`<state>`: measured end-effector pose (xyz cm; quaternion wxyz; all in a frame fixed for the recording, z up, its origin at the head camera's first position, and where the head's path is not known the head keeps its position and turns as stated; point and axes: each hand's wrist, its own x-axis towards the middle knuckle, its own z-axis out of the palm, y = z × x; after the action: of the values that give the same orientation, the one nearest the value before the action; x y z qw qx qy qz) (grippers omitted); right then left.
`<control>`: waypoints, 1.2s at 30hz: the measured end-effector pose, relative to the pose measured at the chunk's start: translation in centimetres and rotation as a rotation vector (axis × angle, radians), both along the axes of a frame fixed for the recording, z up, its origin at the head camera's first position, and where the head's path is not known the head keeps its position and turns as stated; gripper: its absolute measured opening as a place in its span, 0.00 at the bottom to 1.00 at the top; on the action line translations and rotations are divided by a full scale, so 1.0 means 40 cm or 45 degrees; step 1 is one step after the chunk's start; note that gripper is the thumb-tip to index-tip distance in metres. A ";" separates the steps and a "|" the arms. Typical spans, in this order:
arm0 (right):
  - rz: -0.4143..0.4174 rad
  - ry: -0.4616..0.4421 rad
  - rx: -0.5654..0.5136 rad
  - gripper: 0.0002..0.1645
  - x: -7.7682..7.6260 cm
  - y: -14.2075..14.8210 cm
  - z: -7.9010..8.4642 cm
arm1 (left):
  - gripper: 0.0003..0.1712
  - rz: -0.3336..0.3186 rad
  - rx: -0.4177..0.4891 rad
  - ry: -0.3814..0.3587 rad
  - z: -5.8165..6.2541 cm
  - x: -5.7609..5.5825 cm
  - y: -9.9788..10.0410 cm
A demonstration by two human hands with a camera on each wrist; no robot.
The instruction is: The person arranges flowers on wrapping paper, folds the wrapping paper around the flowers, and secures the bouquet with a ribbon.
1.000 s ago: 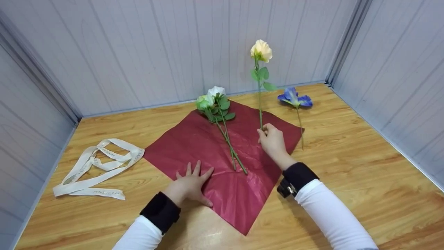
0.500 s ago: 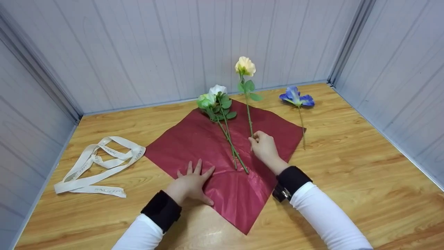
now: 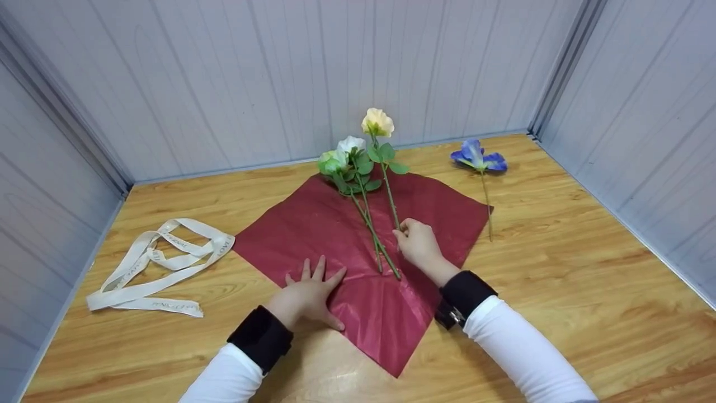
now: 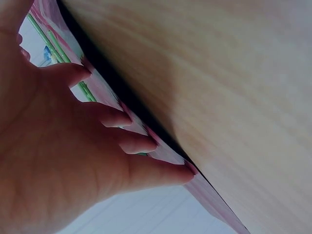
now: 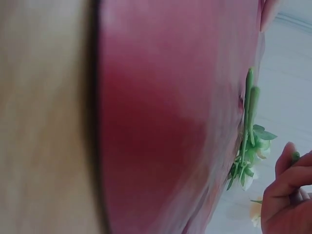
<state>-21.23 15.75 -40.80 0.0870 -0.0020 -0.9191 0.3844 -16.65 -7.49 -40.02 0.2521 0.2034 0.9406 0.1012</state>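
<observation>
In the head view my right hand [image 3: 418,244] pinches the lower stem of a cream rose [image 3: 378,122], whose bloom leans toward the back wall. Its stem slants just right of two other flowers, a white rose [image 3: 351,144] and a pale green one [image 3: 332,162], which lie with crossed stems on dark red wrapping paper [image 3: 313,224]. My left hand [image 3: 306,299] rests on the paper's lower left edge, fingers spread. The left wrist view shows those fingertips [image 4: 187,174] pressing on the paper. In the right wrist view, the right hand [image 5: 287,195] holds the green stem end above the paper.
A blue flower [image 3: 479,156] on a thin stem lies right of the paper. At the left, a loosely looped white printed ribbon [image 3: 151,288] lies on the wooden table [image 3: 587,263]. Pale panel walls [image 3: 224,89] close off the back and both sides.
My right hand has moved left and toward me with the cream rose, bringing its bloom lower and close to the white rose. The left hand has stayed in place on the paper.
</observation>
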 end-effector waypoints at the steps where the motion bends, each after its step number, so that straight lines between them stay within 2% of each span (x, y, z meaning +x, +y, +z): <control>1: 0.005 -0.012 0.006 0.08 0.002 -0.001 0.000 | 0.63 0.000 -0.002 0.000 0.001 0.000 0.000; 7: 0.028 -0.039 0.057 0.08 0.009 -0.008 -0.003 | 0.63 -0.002 -0.002 -0.001 0.003 0.002 -0.001; 14: 0.043 -0.149 0.064 0.08 0.010 -0.016 -0.004 | 0.62 -0.005 -0.030 0.013 0.000 0.000 0.001; 27: 0.076 -0.149 0.163 0.09 0.012 -0.021 -0.007 | 0.62 -0.007 -0.015 0.029 -0.001 0.000 -0.002; 36: 0.098 -0.223 0.223 0.11 0.009 -0.013 -0.012 | 0.62 -0.007 -0.010 0.015 -0.001 0.001 -0.001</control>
<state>-20.87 15.22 -41.29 -0.0087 0.0074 -0.9526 0.3040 -16.60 -7.54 -40.05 0.2476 0.2057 0.9419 0.0954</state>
